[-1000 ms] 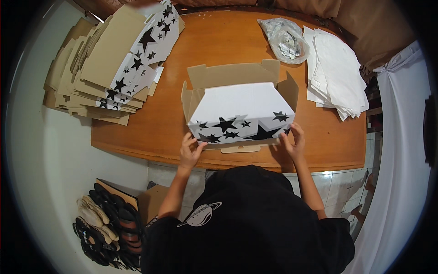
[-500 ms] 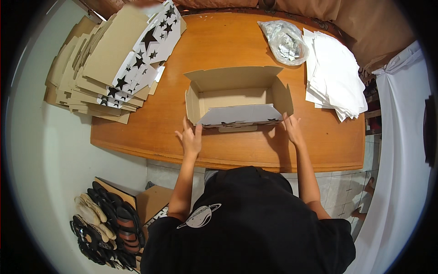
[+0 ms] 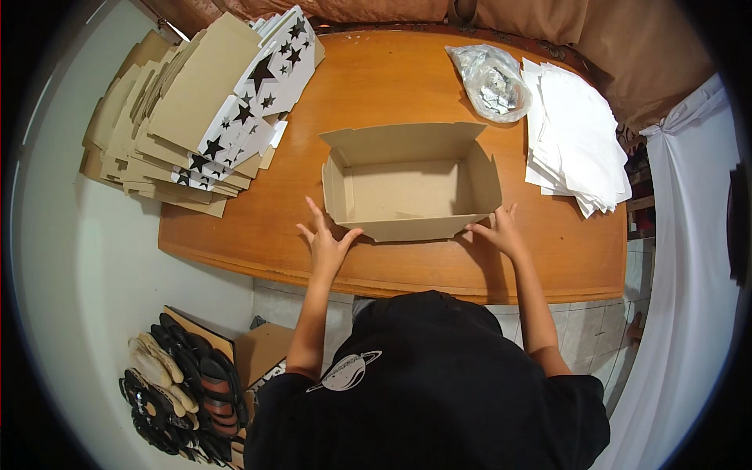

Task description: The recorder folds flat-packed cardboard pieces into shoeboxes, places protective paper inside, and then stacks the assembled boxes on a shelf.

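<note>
An open-topped cardboard box [image 3: 407,188] stands on the wooden table in front of me, its brown inside facing up. The far wall rises as a tall flap, and the near panel [image 3: 419,228] leans outward toward me. My left hand [image 3: 326,244] is just off the near left corner, open, with fingers spread and thumb pointing at the box; nothing is in it. At the near right corner, my right hand [image 3: 500,233] touches the box, thumb along the near panel and fingers apart by the side wall.
Flattened cardboard boxes [image 3: 196,94], some with black stars on white, are stacked at the far left. A clear plastic bag [image 3: 495,86] of small packets and a pile of white paper sheets [image 3: 576,133] lie at the far right. Sandals [image 3: 184,376] sit below left.
The near panel went from upright with its white side showing to tilted outward with its brown inner face showing. My left hand has spread its fingers and moved slightly off the box.
</note>
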`<act>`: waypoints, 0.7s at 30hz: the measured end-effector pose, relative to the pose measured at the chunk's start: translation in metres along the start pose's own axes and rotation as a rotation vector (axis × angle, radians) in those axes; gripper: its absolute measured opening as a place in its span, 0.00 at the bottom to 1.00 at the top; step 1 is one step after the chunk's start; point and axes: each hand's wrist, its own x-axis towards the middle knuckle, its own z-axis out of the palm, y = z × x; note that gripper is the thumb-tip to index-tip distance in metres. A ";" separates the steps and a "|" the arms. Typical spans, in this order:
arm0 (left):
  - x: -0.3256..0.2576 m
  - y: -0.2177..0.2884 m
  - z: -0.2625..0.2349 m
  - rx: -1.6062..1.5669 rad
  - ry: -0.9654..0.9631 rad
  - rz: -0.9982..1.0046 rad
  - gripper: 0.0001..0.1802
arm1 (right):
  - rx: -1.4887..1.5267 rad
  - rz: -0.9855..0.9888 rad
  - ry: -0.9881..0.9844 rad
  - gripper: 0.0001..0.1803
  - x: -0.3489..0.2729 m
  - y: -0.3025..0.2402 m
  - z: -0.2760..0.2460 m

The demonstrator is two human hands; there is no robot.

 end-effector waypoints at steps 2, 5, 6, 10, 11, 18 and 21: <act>-0.007 0.001 0.004 -0.026 0.003 0.024 0.65 | -0.080 0.049 0.071 0.55 -0.008 0.003 0.006; -0.011 0.012 0.002 -0.039 0.048 0.068 0.65 | -0.131 -0.057 0.235 0.55 -0.015 -0.008 0.005; -0.011 0.013 0.001 -0.032 0.082 0.096 0.64 | 0.106 -0.256 0.366 0.50 -0.017 -0.014 -0.001; -0.008 0.010 -0.004 0.064 -0.009 0.122 0.63 | 0.534 -0.610 0.811 0.42 -0.005 -0.111 -0.037; -0.010 0.007 -0.003 0.137 -0.020 0.170 0.61 | 0.390 -0.703 0.792 0.38 0.008 -0.132 -0.037; -0.006 0.014 0.003 0.426 0.195 0.387 0.56 | -0.663 -0.424 0.760 0.31 0.109 -0.149 0.030; -0.012 0.015 0.001 0.433 0.139 0.201 0.61 | -0.748 -0.449 0.692 0.26 0.101 -0.115 0.040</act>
